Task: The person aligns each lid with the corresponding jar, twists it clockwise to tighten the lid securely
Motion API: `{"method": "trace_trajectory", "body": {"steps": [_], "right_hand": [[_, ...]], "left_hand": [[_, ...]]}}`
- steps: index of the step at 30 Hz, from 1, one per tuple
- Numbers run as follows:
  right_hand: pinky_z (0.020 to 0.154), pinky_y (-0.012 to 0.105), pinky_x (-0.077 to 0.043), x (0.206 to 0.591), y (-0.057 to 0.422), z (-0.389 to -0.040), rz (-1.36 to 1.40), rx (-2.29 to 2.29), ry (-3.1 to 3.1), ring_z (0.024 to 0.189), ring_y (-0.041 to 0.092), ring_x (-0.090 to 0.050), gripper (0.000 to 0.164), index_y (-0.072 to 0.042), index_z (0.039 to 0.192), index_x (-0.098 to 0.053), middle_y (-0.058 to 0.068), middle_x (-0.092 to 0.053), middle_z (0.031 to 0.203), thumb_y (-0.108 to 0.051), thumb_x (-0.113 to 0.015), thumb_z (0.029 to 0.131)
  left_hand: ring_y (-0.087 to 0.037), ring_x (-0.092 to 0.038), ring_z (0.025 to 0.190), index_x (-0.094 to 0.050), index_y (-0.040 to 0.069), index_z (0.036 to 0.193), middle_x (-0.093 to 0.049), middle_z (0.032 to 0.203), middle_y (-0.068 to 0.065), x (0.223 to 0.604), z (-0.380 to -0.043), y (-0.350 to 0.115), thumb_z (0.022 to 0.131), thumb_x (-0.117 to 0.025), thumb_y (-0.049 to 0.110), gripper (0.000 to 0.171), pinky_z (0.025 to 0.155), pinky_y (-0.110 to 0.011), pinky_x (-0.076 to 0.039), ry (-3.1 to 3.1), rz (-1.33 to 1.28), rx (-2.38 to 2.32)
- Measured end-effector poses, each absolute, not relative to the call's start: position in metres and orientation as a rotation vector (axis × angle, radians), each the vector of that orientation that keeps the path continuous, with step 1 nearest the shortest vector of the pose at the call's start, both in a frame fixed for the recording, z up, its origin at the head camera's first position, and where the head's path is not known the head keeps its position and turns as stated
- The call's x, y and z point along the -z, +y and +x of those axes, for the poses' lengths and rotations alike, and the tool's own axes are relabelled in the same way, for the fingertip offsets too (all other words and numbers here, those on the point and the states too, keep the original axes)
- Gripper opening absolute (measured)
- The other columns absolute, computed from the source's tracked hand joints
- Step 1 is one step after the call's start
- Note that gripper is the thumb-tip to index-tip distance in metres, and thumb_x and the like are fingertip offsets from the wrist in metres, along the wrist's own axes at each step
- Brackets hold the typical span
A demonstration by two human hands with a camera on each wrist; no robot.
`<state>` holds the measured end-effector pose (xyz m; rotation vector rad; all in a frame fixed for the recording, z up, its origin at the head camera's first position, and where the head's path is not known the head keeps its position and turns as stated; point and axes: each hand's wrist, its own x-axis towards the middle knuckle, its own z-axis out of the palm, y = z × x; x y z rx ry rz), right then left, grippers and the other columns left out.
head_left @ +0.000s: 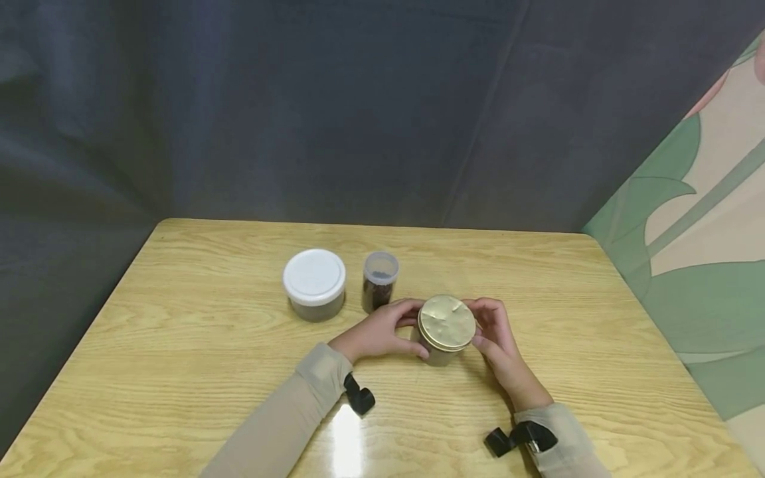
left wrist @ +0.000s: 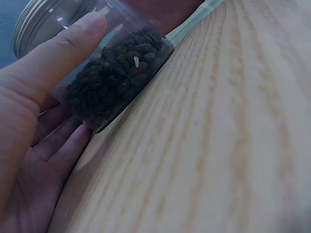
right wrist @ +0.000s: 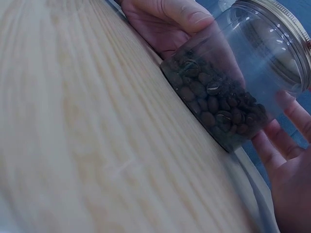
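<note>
A clear jar of coffee beans [right wrist: 214, 99] with a gold metal lid [head_left: 447, 322] stands upright on the table between both hands. From its left side my left hand [head_left: 391, 332] holds it, the thumb [left wrist: 73, 43] across the front of the clear wall and the fingers bent behind. On the opposite side my right hand [head_left: 501, 345] has its fingers curled against the jar, fingertips [right wrist: 286, 99] at the wall and thumb close to the lid's rim. Dark beans fill about the lower half. The lid's top looks wrinkled.
Just behind my left hand stands a slim clear container [head_left: 380, 282] with dark contents. Left of it is a round tub with a white lid [head_left: 314, 279]. The wooden table [head_left: 179, 345] ends at a dark curtain [head_left: 358, 119]; a patterned cloth [head_left: 711, 299] hangs on the right.
</note>
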<state>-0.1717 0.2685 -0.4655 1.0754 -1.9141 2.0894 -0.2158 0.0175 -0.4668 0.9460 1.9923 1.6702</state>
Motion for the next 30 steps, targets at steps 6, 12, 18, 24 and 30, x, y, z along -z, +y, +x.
{"method": "trace_trajectory", "body": {"steps": [6, 12, 18, 24, 30], "right_hand": [[0.105, 0.025, -0.046, 0.4668, 0.2675, -0.1745, 1.087, -2.068, -1.929, 0.128, 0.018, -0.047, 0.051, 0.018, 0.134, -0.024, 0.007, -0.048, 0.141, 0.014, -0.041, 0.085], [0.107, 0.023, -0.044, 0.466, 0.2691, -0.173, 0.983, -2.055, -2.06, 0.129, 0.014, -0.047, 0.063, 0.014, 0.147, -0.027, 0.001, -0.05, 0.138, 0.009, -0.044, 0.087], [0.111, 0.025, -0.041, 0.4649, 0.2706, -0.1723, 0.977, -1.99, -2.114, 0.135, 0.017, -0.045, 0.062, 0.013, 0.149, -0.034, 0.005, -0.05, 0.146, 0.009, -0.043, 0.088], [0.11, 0.025, -0.043, 0.4653, 0.2709, -0.1724, 0.996, -1.99, -2.086, 0.134, 0.018, -0.047, 0.06, 0.015, 0.146, -0.037, 0.007, -0.051, 0.145, 0.011, -0.044, 0.086], [0.107, 0.025, -0.045, 0.4665, 0.2719, -0.1726, 0.987, -2.057, -2.058, 0.129, 0.017, -0.047, 0.06, 0.015, 0.144, -0.033, 0.006, -0.05, 0.142, 0.012, -0.051, 0.087]], "left_hand": [[-0.016, -0.052, 0.134, -0.045, 0.004, 0.149, -0.049, 0.15, -0.008, 0.4659, -0.2156, 0.015, 0.08, -0.087, 0.005, 0.081, 0.111, -0.021, -0.043, 2.002, 0.916, -1.659], [-0.015, -0.051, 0.135, -0.045, 0.005, 0.149, -0.05, 0.149, -0.007, 0.4668, -0.2162, 0.0148, 0.08, -0.087, 0.006, 0.081, 0.111, -0.021, -0.042, 2.001, 0.922, -1.652], [-0.016, -0.051, 0.135, -0.046, 0.004, 0.149, -0.05, 0.149, -0.007, 0.4659, -0.2158, 0.0158, 0.079, -0.087, 0.005, 0.081, 0.111, -0.022, -0.043, 1.996, 0.934, -1.653], [-0.015, -0.052, 0.134, -0.046, 0.005, 0.148, -0.05, 0.148, -0.006, 0.4653, -0.2155, 0.0161, 0.08, -0.086, 0.006, 0.079, 0.11, -0.021, -0.043, 1.993, 0.919, -1.648], [-0.015, -0.051, 0.135, -0.046, 0.005, 0.149, -0.05, 0.149, -0.007, 0.4671, -0.2164, 0.0173, 0.08, -0.087, 0.006, 0.08, 0.111, -0.022, -0.043, 1.995, 0.93, -1.653]]}}
